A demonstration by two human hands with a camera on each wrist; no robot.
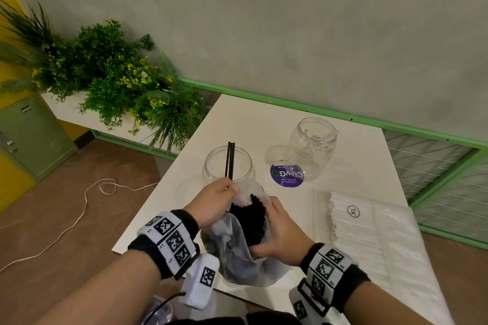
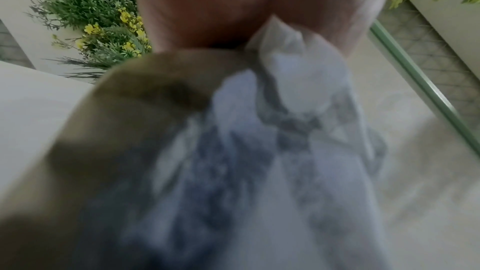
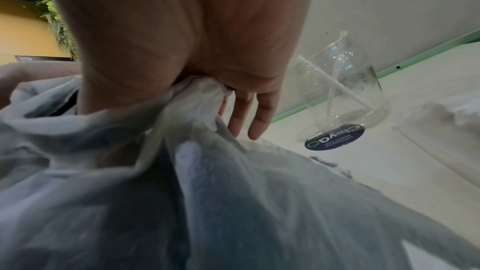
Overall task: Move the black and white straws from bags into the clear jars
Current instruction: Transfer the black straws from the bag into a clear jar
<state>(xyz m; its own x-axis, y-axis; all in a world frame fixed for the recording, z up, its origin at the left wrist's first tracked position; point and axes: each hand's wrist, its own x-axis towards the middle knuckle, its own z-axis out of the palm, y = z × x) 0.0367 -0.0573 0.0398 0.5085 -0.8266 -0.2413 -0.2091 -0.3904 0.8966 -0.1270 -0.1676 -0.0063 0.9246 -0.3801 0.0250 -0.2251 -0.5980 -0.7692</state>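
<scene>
A translucent bag (image 1: 237, 245) full of black straws (image 1: 250, 214) stands at the table's near edge. My left hand (image 1: 219, 198) pinches its upper rim, and the left wrist view shows the bag's plastic (image 2: 285, 73) gathered between thumb and fingers. My right hand (image 1: 277, 229) grips the bag's right side, with plastic (image 3: 197, 93) bunched in the palm. Just beyond stands a clear jar (image 1: 228, 166) holding a few black straws (image 1: 230, 159). A second clear jar (image 1: 313, 148) further right holds white straws (image 3: 335, 83). A flat bag of white straws (image 1: 375, 227) lies at the right.
A round purple sticker (image 1: 287, 175) lies on the white table (image 1: 250, 119) between the jars. Green plants (image 1: 113, 74) fill the shelf to the left. A white cord (image 1: 79, 208) trails over the floor. A green rail (image 1: 343, 116) runs along the wall.
</scene>
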